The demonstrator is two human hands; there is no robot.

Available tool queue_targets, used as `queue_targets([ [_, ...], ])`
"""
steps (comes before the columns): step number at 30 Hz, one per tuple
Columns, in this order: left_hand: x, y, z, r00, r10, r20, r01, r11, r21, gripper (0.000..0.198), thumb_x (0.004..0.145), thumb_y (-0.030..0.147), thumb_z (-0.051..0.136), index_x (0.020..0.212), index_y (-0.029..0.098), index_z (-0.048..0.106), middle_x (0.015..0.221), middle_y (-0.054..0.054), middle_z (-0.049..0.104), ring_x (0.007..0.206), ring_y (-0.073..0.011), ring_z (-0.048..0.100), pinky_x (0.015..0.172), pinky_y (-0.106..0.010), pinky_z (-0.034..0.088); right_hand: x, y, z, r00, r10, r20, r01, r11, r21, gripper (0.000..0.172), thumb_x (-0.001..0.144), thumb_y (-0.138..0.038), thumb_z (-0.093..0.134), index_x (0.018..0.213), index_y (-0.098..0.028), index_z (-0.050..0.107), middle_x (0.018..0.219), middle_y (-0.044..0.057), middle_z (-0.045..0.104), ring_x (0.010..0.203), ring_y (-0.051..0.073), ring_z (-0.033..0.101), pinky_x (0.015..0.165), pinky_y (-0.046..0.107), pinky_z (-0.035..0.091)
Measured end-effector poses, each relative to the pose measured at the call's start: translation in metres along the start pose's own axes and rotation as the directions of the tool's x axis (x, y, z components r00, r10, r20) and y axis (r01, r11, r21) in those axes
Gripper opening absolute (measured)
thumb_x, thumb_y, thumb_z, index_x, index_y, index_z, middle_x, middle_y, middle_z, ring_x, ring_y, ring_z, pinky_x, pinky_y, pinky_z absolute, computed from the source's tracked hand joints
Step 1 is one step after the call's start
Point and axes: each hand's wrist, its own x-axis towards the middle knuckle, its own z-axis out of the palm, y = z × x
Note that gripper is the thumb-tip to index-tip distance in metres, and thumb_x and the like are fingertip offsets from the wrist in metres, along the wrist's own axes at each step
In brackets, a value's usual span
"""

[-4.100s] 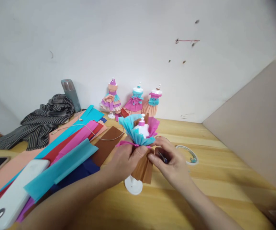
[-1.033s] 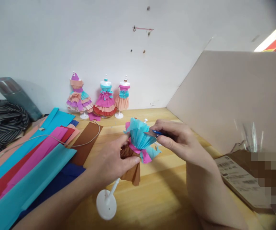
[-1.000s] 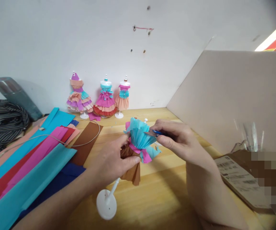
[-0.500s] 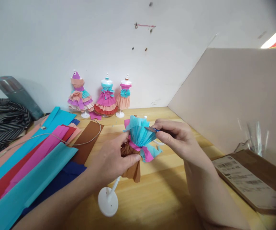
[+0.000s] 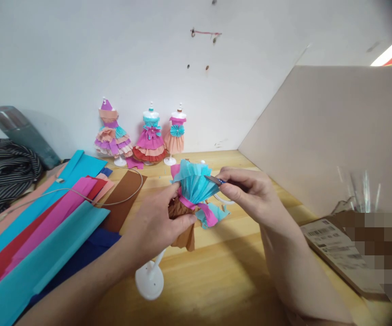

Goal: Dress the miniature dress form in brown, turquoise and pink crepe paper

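Observation:
My left hand [image 5: 157, 222] is wrapped round the brown skirt of a miniature dress on a small mannequin, which lies tilted. The mannequin's round white base [image 5: 149, 281] points down towards me. Above the skirt spreads pleated turquoise crepe paper [image 5: 197, 183], gathered by a pink band [image 5: 186, 202] with loose pink and turquoise ends. Pinched in my right hand [image 5: 250, 194] is a small pointed metal tool [image 5: 213, 180] with a blue part at my fingers. Its tip meets the right side of the turquoise pleats. Most of the tool is hidden in my fingers.
Three mannequins in paper dresses [image 5: 150, 140] stand by the wall. Coloured crepe paper sheets [image 5: 63, 235], a thin cable [image 5: 128, 202] and striped cloth [image 5: 5, 165] lie at left. On the right are a cardboard box [image 5: 331, 244] and clear sticks [image 5: 365, 192].
The dressed mannequin and my left hand have shifted slightly left and up in view. The tool in my right hand remains at the turquoise pleats.

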Motion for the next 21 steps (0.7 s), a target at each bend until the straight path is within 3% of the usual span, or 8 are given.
queue_targets([
  [7,-0.0002,0.0020,-0.0012,0.997,0.047,-0.063,-0.043,0.996,0.072,0.030,0.077,0.022,0.066,0.107,0.024,0.063,0.091,0.005,0.070,0.080,-0.0147,0.061,0.068,-0.026,0.042,-0.0009,0.0036,-0.0006,1.000,0.007,-0.018,-0.006,0.999,0.042,0.030,0.087,-0.038,0.061,0.066,-0.017,0.060,0.056,-0.002,0.046,0.052,0.010,0.040,0.049,0.025,0.031],
  [12,0.0000,0.0011,-0.0017,0.995,0.050,-0.088,-0.041,0.994,0.102,0.038,0.076,0.021,0.065,0.114,0.023,0.062,0.094,0.003,0.070,0.082,-0.0156,0.062,0.070,-0.027,0.043,-0.0023,0.0004,-0.0047,0.996,0.077,0.047,-0.080,0.996,0.051,0.040,0.085,-0.053,0.060,0.070,-0.017,0.062,0.059,-0.001,0.047,0.054,0.011,0.041,0.049,0.026,0.031],
  [21,-0.0003,0.0028,-0.0027,0.987,0.047,-0.154,-0.016,0.981,0.192,0.027,0.075,0.020,0.066,0.102,0.022,0.062,0.089,0.001,0.067,0.085,-0.0190,0.061,0.073,-0.031,0.043,-0.0053,-0.0059,-0.0066,0.990,0.135,0.027,-0.132,0.985,-0.108,0.042,0.087,-0.053,0.056,0.069,-0.016,0.060,0.059,-0.002,0.042,0.054,0.011,0.035,0.049,0.026,0.027],
])
